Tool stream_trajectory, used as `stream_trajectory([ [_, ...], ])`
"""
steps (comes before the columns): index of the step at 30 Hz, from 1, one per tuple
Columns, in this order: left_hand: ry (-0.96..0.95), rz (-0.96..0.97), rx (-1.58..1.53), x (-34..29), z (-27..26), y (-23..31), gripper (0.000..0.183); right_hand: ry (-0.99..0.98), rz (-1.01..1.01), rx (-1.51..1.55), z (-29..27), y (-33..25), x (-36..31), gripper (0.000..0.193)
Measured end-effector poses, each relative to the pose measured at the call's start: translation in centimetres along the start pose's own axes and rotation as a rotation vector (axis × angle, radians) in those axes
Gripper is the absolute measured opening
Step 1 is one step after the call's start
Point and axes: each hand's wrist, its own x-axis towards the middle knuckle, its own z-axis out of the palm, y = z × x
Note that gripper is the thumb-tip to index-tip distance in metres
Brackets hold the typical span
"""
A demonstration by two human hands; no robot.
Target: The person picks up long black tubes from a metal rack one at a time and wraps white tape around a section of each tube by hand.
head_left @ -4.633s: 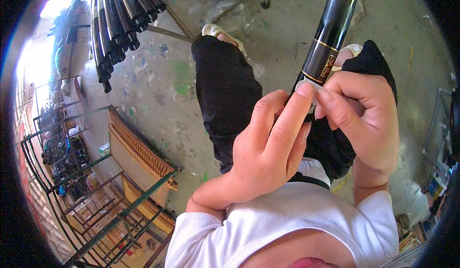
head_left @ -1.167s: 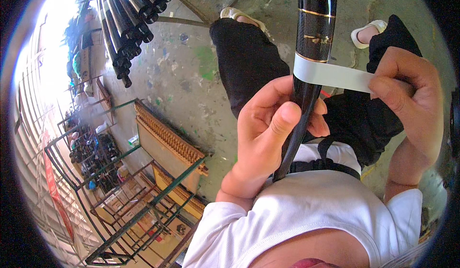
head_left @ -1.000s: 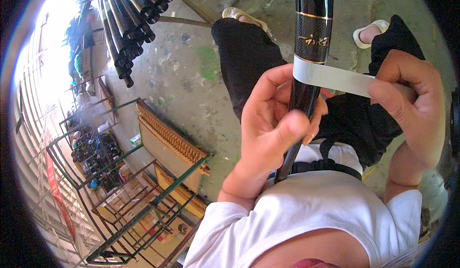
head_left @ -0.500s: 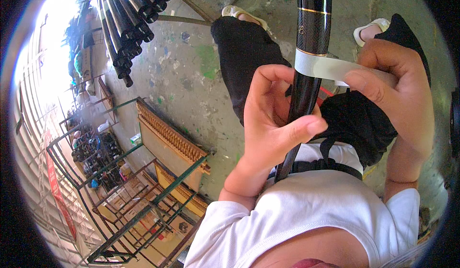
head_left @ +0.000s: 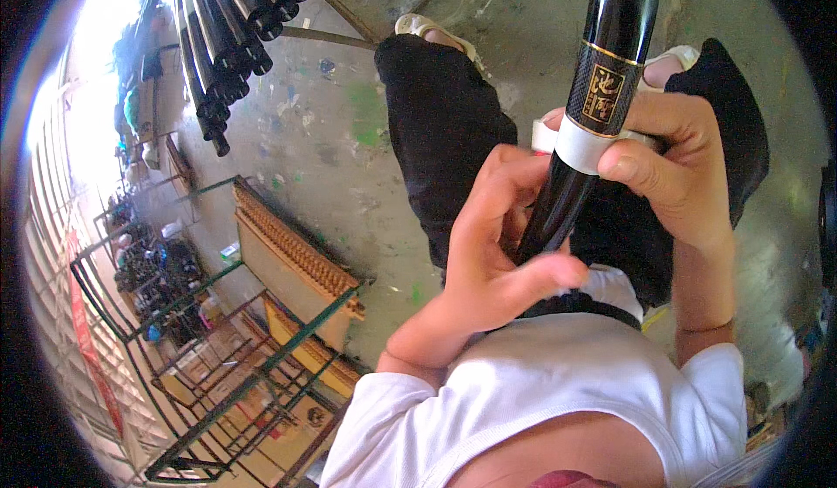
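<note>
Tape (head_left: 579,148) in a white band lies across the near face of the black rod (head_left: 556,204), just below the lower gold ring of its dark, gold-lettered collar (head_left: 597,91). That facing stretch looks smooth and level, so this part of the wrap can be judged done. A white piece also juts out at the rod's left side, not lying flat, which suggests the turn is unfinished; whether it is the tape's free end or its roll is too blurred to tell.

The person's right hand (head_left: 680,161) is clamped on the rod at the band, thumb against its front right edge and fingers passing behind. The left hand (head_left: 497,266) cradles the rod lower down, its fingers curled behind and its thumb standing apart.

The rod tilts between the dark-trousered legs (head_left: 445,139), its upper part running out past the top edge of view and its lower end hidden by the left hand. Below the hands, the white shirt (head_left: 540,370) leaves little room. Bare floor (head_left: 323,161) separates them from the bundled black rods (head_left: 228,47) and the metal rack (head_left: 253,382), both well apart.
</note>
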Motion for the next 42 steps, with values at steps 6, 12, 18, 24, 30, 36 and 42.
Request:
stream_trajectory([
  [6,0.019,-0.213,-0.466,-0.1,0.8,1.1,0.042,0.012,-0.049,0.068,-1.2,1.9,-0.7,0.022],
  [12,0.012,0.104,0.172,-0.4,0.6,-0.2,0.051,0.116,-0.082,0.036,-0.8,2.1,-0.9,0.045],
  [18,0.032,-0.006,-0.304,-0.6,1.6,0.0,0.049,0.033,-0.109,0.054,-0.6,2.0,-0.6,0.028],
  [24,0.078,-0.057,-0.163,-0.6,0.8,-0.2,0.054,0.119,-0.084,0.022,-0.6,2.3,-0.8,0.047],
  [30,0.053,0.139,0.174,-0.9,0.4,-1.0,0.043,0.133,-0.105,-0.043,0.0,2.0,-0.7,0.049],
  [36,0.059,-0.079,-0.335,-0.7,0.8,0.0,0.047,0.128,-0.118,-0.018,0.1,2.8,-0.3,0.051],
  [42,0.095,-0.058,-0.168,-0.8,0.3,0.0,0.05,0.185,-0.122,0.03,0.7,3.3,-0.6,0.052],
])
